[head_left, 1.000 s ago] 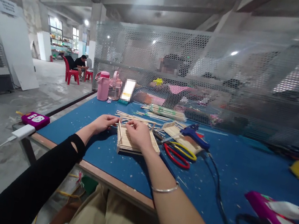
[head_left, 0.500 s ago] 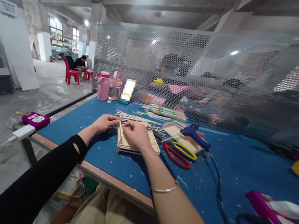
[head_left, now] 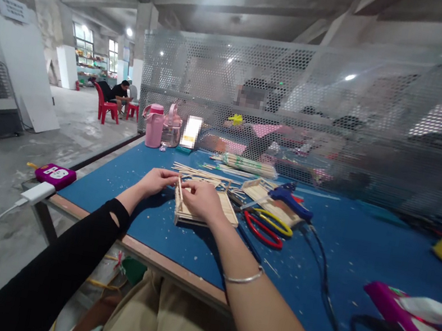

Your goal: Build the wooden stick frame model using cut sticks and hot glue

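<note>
Now the right hand (head_left: pixel 203 200) had closed in toward the left hand (head_left: pixel 155 181) at the wooden frame (head_left: pixel 230 211)

The wooden frame lay under the right hand, its near-left corner just below both sets of fingertips, and had kept its place on the blue table (head_left: pixel 138 222). A second earlier, the right fingertips had been farther over the frame's floor; since then they had moved left, beside the slanted stick (head_left: pixel 180 191) that rose along its left side. The left hand had stayed outside that edge, thumb and fingers together at the stick's upper end. The right thumb and fingers were also together; whether a small piece sat between either pair could not be told.

Just beyond the grip lay the loose sticks (head_left: pixel 198 172), with a bundle of sticks (head_left: pixel 250 166) farther off. To the right of the grip were the scissors (head_left: pixel 262 235), with red and yellow handles, and the blue glue gun (head_left: pixel 290 198), which lay across a second wooden frame (head_left: pixel 258 188).
</note>
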Available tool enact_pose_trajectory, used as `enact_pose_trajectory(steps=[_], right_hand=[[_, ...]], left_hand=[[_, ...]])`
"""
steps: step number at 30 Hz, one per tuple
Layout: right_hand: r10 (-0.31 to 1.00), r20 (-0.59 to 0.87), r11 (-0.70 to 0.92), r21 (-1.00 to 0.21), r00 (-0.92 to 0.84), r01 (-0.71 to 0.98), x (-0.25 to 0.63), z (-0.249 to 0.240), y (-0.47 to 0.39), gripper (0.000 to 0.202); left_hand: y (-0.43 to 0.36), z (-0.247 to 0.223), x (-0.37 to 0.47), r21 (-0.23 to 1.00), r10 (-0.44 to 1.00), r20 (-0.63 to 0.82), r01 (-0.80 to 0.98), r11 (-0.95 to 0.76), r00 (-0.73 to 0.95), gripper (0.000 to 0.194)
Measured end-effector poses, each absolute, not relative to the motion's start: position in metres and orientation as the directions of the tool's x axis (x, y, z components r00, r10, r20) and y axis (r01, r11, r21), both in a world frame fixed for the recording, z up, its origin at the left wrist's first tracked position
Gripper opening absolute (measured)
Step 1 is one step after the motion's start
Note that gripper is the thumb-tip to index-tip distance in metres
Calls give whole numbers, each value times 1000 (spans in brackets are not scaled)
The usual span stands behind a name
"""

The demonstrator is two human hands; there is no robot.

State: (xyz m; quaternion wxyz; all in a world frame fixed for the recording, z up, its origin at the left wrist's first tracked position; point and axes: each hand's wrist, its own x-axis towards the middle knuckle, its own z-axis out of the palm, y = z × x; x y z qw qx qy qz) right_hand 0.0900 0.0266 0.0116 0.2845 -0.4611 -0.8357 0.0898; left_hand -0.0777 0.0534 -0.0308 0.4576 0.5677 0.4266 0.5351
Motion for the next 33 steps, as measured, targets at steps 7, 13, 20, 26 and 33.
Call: enact_pose_trajectory(steps=[7, 13, 20, 26, 33], right_hand=[[825, 385, 552, -390, -414, 737, 90, 11, 28, 27], [825, 387, 550, -382, -412, 743, 89, 11, 28, 28], [829, 384, 545, -388, -408, 744, 89, 11, 28, 30], [832, 376, 541, -391, -407, 745, 89, 13, 26, 30], [838, 376, 532, -403, -395, 745, 90, 13, 26, 31]], left_hand=[[53, -29, -76, 969, 968, 244, -39, -243, 54, 40], [53, -28, -74, 965, 966, 257, -56, -255, 30, 40], [53, -28, -73, 967, 968, 250, -59, -249, 7, 34], [51, -27, -72, 968, 970, 243, -73, -242, 10, 34], [49, -26, -71, 967, 973, 230, -118, -225, 28, 39]])
